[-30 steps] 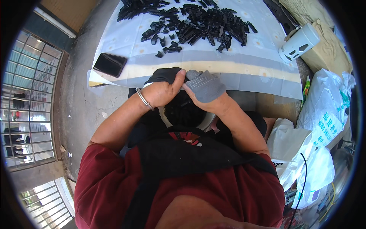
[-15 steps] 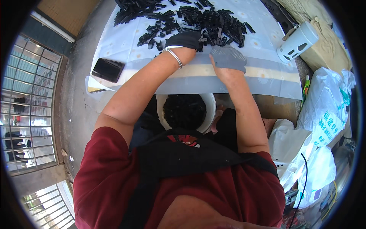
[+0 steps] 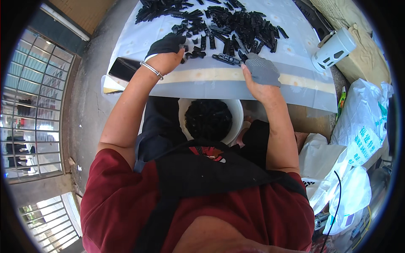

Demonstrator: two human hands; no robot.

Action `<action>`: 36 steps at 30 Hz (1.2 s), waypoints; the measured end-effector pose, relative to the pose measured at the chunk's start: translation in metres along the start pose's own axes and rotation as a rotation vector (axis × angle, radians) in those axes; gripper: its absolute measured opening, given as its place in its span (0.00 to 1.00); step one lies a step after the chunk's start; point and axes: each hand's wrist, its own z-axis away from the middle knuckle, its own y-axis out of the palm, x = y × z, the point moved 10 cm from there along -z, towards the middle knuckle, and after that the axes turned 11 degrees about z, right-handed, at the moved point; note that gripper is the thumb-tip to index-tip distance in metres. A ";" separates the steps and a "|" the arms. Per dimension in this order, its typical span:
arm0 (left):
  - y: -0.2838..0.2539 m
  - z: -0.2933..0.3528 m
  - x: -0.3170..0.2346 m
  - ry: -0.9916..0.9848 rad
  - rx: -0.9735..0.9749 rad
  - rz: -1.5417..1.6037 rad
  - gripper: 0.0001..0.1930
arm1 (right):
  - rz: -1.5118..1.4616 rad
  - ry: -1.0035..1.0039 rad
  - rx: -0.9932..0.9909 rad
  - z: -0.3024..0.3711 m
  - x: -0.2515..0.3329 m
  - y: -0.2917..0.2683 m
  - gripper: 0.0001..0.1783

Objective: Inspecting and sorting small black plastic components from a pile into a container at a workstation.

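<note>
My left hand (image 3: 166,52), in a black fingerless glove with a bracelet at the wrist, is over the near left side of the table, beside small black plastic pieces (image 3: 196,53). Its fingertips are mostly hidden, so whether it holds a piece does not show. My right hand (image 3: 261,72) wears a grey dotted glove. Its thumb and fingers close on the end of a long black plastic part (image 3: 226,59), which points left just above the tablecloth. Beyond both hands lies a loose pile of similar black parts (image 3: 242,25).
A white bucket (image 3: 238,122) of black pieces stands below the table edge, between my legs. A dark phone (image 3: 123,68) lies on the patterned tablecloth (image 3: 295,63), left of my left wrist. At the right are a white tumbler (image 3: 333,49) and plastic bags (image 3: 358,122).
My left hand has moved left, away from my right hand, and now partly covers the phone. The long part by my right hand has come into sight. The whole view has shifted slightly.
</note>
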 end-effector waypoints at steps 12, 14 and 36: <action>0.057 -0.003 -0.047 0.214 0.110 -0.098 0.10 | -0.088 -0.176 0.057 0.006 0.047 0.009 0.16; 0.055 0.001 -0.045 0.196 0.110 -0.103 0.10 | -0.093 -0.140 0.154 0.009 0.047 0.021 0.15; 0.052 0.085 -0.026 -0.427 0.072 0.997 0.24 | -0.338 -0.231 0.067 0.021 0.078 -0.009 0.16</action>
